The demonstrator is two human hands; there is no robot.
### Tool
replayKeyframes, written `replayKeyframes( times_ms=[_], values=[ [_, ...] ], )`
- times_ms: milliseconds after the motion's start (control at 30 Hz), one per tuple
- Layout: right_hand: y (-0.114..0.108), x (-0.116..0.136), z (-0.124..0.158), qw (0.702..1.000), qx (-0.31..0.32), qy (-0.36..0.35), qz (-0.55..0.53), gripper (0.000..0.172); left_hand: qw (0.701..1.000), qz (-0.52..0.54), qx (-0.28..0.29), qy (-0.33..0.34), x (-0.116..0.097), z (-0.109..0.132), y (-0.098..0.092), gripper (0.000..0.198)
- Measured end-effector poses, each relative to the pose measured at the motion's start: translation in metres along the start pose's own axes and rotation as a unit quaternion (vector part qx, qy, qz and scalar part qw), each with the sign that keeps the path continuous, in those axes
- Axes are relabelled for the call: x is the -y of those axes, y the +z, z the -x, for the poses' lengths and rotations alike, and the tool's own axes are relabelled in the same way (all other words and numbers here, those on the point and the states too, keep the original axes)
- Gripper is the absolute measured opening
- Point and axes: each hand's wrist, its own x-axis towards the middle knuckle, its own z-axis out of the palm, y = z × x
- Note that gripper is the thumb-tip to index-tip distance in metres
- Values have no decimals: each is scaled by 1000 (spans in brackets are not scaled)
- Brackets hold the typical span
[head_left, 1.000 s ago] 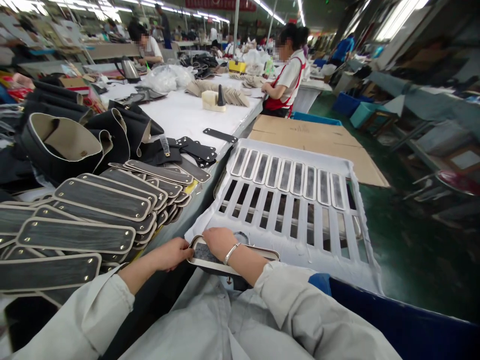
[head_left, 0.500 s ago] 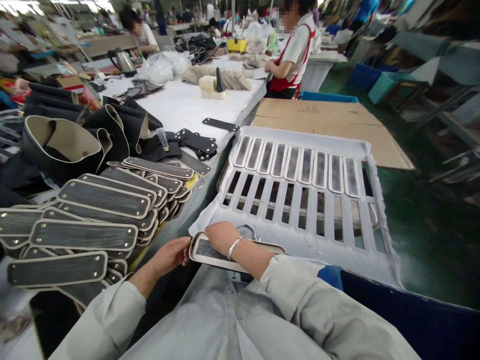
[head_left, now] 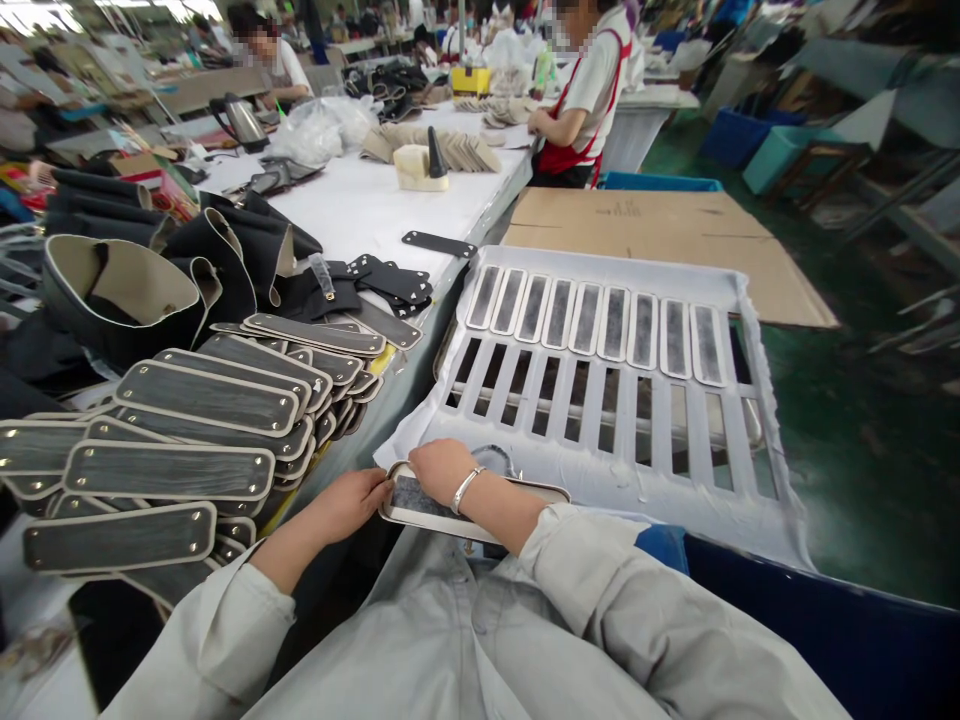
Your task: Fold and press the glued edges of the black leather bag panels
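In front of my body is a long, rounded panel (head_left: 411, 497) with a cream rim and a grey middle, perhaps a bag base. Its left end is pinched between the thumb and fingers of my left hand (head_left: 351, 506). My right hand (head_left: 444, 470), with a silver bangle at the wrist, is closed over the panel's far rim near that same end; its fingertips are hidden. My right forearm covers the panel's middle. Just beyond lies a cloth-covered slatted rack (head_left: 450, 425), bearing a row of similar grey panels (head_left: 587, 318) along its far side.
Left of me, a pile of dark riveted strips (head_left: 171, 470) and black bag bodies (head_left: 124, 290) cover the table. A cardboard sheet (head_left: 637, 235) lies behind the rack. A dark blue bin (head_left: 817, 630) stands at right. A co-worker (head_left: 585, 110) in a red apron works beyond.
My left hand has moved slightly up and right, closing more firmly on the panel's left end. My right hand stays at nearly the same place. The camera view has shifted a little.
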Motion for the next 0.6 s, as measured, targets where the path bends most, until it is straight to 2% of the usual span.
replayKeyframes(
  times_ms=[100, 333, 533, 600],
  values=[
    [-1, 0, 1, 1000, 6, -2, 2, 24, 999, -27, 28, -8, -5, 0, -4, 32],
    [-2, -1, 1, 1000, 9, -3, 2, 25, 999, -27, 43, -16, -10, -1, -7, 33],
    [-4, -1, 1, 1000, 11, 1, 2, 25, 988, 75, 99, -90, -10, -3, -11, 32],
    [-5, -1, 1, 1000, 13, 2, 1, 26, 973, 160, 131, -104, -3, -3, -12, 38]
  ],
)
